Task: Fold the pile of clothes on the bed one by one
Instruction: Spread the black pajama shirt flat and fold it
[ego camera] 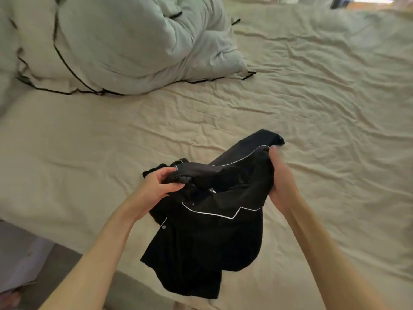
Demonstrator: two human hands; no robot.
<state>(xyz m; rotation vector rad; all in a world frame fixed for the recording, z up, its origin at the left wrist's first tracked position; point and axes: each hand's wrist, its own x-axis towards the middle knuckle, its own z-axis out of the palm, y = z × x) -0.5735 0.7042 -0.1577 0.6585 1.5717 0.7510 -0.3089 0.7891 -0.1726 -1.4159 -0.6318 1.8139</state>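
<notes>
The left hand [159, 183] pinches a bunched fold of the black shirt [205, 220] between thumb and fingers, while the right hand [280, 175] grips its other side, fingers curled into the cloth. Between them the shirt hangs crumpled above the near edge of the bed [312, 108], its tail drooping toward that edge. It looks light, limp and rather slick, so the shoulder seams or the white-piped collar seem the surest holds. Its sleeves are lost in the folds, and no other clothes show. A duvet [116, 45] is heaped at the far left corner.
</notes>
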